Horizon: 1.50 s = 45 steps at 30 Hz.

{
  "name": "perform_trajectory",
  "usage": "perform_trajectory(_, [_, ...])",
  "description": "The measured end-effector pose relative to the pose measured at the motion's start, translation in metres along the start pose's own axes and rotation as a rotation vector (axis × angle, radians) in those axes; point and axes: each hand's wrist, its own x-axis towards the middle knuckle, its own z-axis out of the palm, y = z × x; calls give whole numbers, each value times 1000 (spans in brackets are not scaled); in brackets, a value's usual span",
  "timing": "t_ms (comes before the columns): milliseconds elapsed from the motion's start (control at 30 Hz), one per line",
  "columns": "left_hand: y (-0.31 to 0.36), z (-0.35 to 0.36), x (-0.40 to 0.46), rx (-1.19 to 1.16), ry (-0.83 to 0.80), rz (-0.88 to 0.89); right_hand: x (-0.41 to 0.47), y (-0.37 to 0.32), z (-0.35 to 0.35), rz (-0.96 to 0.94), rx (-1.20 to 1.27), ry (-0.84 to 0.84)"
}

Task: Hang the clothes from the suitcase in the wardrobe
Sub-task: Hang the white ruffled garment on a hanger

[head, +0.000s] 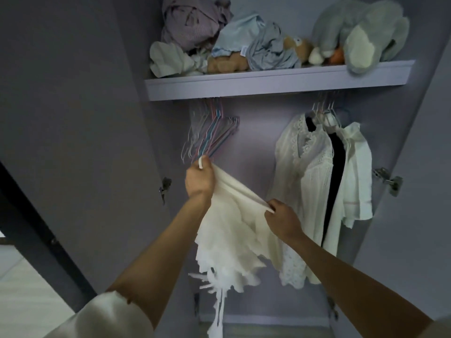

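A cream-white garment [234, 230] with frayed hanging strips stretches between both hands inside the open wardrobe. My left hand [199, 178] grips its upper edge together with the white end of a hanger, right below a bunch of empty pastel hangers [210, 132]. My right hand [280, 219] pinches the garment's edge lower and to the right. Several white garments [314, 191] hang on hangers at the right end of the rail. The suitcase is out of sight.
A lilac shelf [278, 84] above the rail carries crumpled clothes [195, 23] and plush toys [361, 32]. Wardrobe doors [73, 118] stand open on both sides, with metal hinges [389, 180]. A pale floor shows at the lower left.
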Motion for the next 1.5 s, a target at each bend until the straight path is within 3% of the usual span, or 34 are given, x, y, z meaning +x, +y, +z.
perform_trajectory(100, [-7, -7, 24, 111, 131, 141, 31, 11, -6, 44, -148, 41])
perform_trajectory(233, [-12, -5, 51, 0, 92, 73, 86, 17, -2, 0, -86, 114])
perform_trajectory(367, [-23, -6, 80, 121, 46, 100, 139, 4, 11, -76, 51, 132])
perform_trajectory(600, [-36, -10, 121, 401, -136, -36, 211, -24, 31, -111, 160, 2])
perform_trajectory(767, [-46, -18, 135, 413, -250, -66, 232, -28, 55, -63, 105, -119])
perform_trajectory(1067, [-42, -20, 174, 502, 107, 13, 255, -51, 89, -57, 137, -484])
perform_trajectory(1200, [-38, -18, 187, 629, 152, 99, 273, -78, 96, -180, 326, -330])
perform_trajectory(1300, [-41, -17, 201, 678, 146, 157, 287, -107, 104, -162, 463, -297])
perform_trajectory(1400, [-44, -18, 213, 696, 159, 177, 302, -128, 117, -129, 289, -177])
perform_trajectory(1500, [-47, -17, 219, 721, 169, 190, 300, -134, 114, -101, -127, -124])
